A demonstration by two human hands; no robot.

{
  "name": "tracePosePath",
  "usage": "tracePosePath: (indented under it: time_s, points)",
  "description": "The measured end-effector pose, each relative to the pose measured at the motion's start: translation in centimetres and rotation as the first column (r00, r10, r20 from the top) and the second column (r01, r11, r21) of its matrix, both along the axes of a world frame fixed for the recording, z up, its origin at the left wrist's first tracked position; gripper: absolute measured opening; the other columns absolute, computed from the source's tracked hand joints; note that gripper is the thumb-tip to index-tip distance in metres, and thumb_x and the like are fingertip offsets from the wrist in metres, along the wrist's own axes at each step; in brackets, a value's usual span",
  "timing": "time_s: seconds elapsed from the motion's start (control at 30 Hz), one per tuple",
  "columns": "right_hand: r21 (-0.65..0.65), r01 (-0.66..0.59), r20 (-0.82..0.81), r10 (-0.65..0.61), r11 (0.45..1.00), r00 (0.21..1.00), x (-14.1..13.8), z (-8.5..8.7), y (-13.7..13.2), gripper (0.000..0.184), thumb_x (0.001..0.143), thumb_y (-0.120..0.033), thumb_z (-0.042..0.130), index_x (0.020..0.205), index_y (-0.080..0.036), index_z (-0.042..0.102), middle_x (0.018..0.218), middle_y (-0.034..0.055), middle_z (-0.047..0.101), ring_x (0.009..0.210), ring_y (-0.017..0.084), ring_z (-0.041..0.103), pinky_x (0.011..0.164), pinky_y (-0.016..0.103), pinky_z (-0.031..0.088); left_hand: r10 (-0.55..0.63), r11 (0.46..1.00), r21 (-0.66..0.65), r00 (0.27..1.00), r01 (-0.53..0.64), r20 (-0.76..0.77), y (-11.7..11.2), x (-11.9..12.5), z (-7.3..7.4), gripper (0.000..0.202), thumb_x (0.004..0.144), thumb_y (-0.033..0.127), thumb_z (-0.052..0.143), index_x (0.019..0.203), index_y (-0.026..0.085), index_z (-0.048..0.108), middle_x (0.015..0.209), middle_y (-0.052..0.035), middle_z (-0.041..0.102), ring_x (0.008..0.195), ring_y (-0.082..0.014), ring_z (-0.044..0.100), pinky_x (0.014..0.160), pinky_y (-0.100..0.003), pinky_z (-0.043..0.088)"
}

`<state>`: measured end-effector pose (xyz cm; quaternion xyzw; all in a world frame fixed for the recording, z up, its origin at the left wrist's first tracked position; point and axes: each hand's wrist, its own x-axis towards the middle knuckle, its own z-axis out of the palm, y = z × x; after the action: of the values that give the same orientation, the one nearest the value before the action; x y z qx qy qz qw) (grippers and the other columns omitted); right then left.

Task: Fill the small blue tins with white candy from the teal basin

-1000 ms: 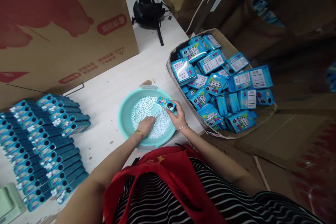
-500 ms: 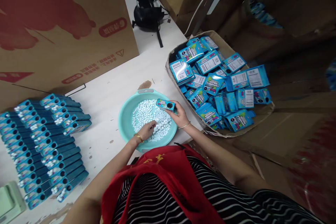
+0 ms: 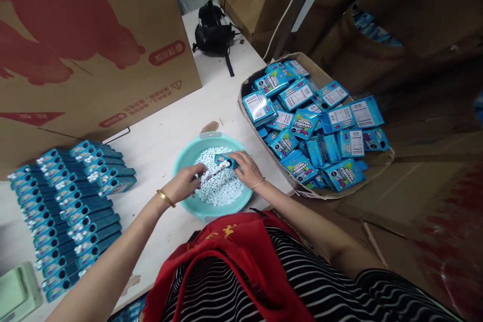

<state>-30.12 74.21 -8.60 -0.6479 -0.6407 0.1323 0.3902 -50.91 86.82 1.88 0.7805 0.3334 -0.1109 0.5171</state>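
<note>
My right hand (image 3: 247, 170) is closed around a small blue candy box (image 3: 219, 158), tilted low over a turquoise basin (image 3: 183, 157). White candies (image 3: 222, 192), small and pellet-like, fill much of the basin floor. My left hand (image 3: 187, 183) is at the basin's left side with fingers bent. From its fingertips a narrow, scoop-like strip heaped with white candies (image 3: 212, 171) reaches to the box's end. The strip is mostly covered, so its kind is unclear.
Rows of blue boxes with round holes (image 3: 85, 211) stand at left, beside a pale green device (image 3: 18, 287). A carton (image 3: 302, 58) heaped with flat blue boxes (image 3: 304, 123) stands at right. Behind are a large printed carton (image 3: 113, 25) and a black strapped object (image 3: 213, 30).
My left hand has lifted out of the candies and moved left, with a line of candies now in front of it. My right hand has lowered and tilted the box toward it.
</note>
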Motion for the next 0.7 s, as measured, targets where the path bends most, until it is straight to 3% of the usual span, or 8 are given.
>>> tracePosePath:
  time_s: [0.1,0.2,0.37,0.47,0.53,0.6,0.7]
  points:
    - [-0.004,-0.039,0.041,0.039,0.999,0.998,-0.7,-0.4,0.0,0.054,0.074,-0.006,0.045,0.125,-0.021,0.053,0.118,0.0111,0.058,0.114,0.027,0.051,0.111,0.053,0.031,-0.022,0.997,0.068,0.987,0.033,-0.159,-0.3,1.6,1.2,0.02,0.076,0.01,0.043,0.091,0.019,0.053,0.065,0.0032,0.056,0.049,-0.0081,0.054,0.045,-0.018,0.041]
    - [-0.023,-0.05,0.058,0.051,0.998,0.997,-1.1,-0.8,-0.2,0.053,0.074,-0.005,0.044,0.124,-0.02,0.054,0.118,0.0117,0.057,0.115,0.027,0.05,0.111,0.054,0.03,-0.1,0.966,0.203,0.959,0.157,-0.265,-0.9,3.3,2.2,0.013,0.081,0.015,0.046,0.089,0.018,0.056,0.069,-0.0004,0.061,0.054,-0.0118,0.058,0.052,-0.022,0.042]
    - [-0.066,-0.029,0.032,0.031,0.997,0.999,-1.2,-1.5,-0.5,0.056,0.073,-0.004,0.043,0.125,-0.023,0.052,0.119,0.0104,0.057,0.117,0.026,0.049,0.111,0.056,0.03,-0.205,0.78,0.484,0.892,0.398,-0.403,-3.3,5.0,3.1,0.021,0.09,0.029,0.045,0.098,0.016,0.059,0.088,-0.0107,0.065,0.076,-0.0223,0.063,0.064,-0.03,0.045]
    - [-0.076,-0.029,0.014,0.03,0.997,0.999,-1.0,-2.0,-0.5,0.056,0.074,-0.004,0.043,0.125,-0.023,0.052,0.12,0.0102,0.056,0.118,0.026,0.049,0.111,0.056,0.03,-0.185,0.74,0.528,0.881,0.417,-0.436,-3.7,4.4,3.1,0.025,0.091,0.019,0.038,0.107,0.017,0.057,0.093,-0.0112,0.063,0.072,-0.0207,0.063,0.063,-0.031,0.044]
    - [-0.074,-0.018,0.001,0.019,0.997,1.0,-0.8,-2.2,-0.5,0.056,0.073,-0.004,0.043,0.125,-0.022,0.051,0.12,0.0107,0.056,0.118,0.026,0.049,0.111,0.056,0.03,-0.145,0.747,0.548,0.897,0.377,-0.418,-2.8,3.2,2.5,0.024,0.09,0.017,0.038,0.104,0.019,0.057,0.092,-0.0093,0.062,0.071,-0.0202,0.062,0.062,-0.031,0.043]
    - [-0.065,0.005,-0.019,-0.006,0.998,1.0,-0.6,-2.3,-0.4,0.055,0.074,-0.004,0.043,0.125,-0.022,0.051,0.12,0.011,0.057,0.118,0.026,0.05,0.111,0.055,0.031,-0.04,0.772,0.575,0.923,0.273,-0.384,-1.2,2.0,1.1,0.022,0.088,0.016,0.04,0.102,0.02,0.057,0.092,-0.008,0.061,0.074,-0.0205,0.061,0.063,-0.03,0.042]
    - [-0.039,0.048,-0.072,-0.051,0.998,0.996,-0.3,-2.2,-0.2,0.05,0.077,-0.007,0.045,0.125,-0.023,0.05,0.12,0.0108,0.057,0.116,0.026,0.051,0.109,0.051,0.036,0.094,0.804,0.581,0.936,0.129,-0.339,0.9,1.4,-3.0,0.026,0.086,0.01,0.041,0.107,0.017,0.055,0.098,-0.0094,0.062,0.08,-0.0209,0.059,0.068,-0.031,0.042]
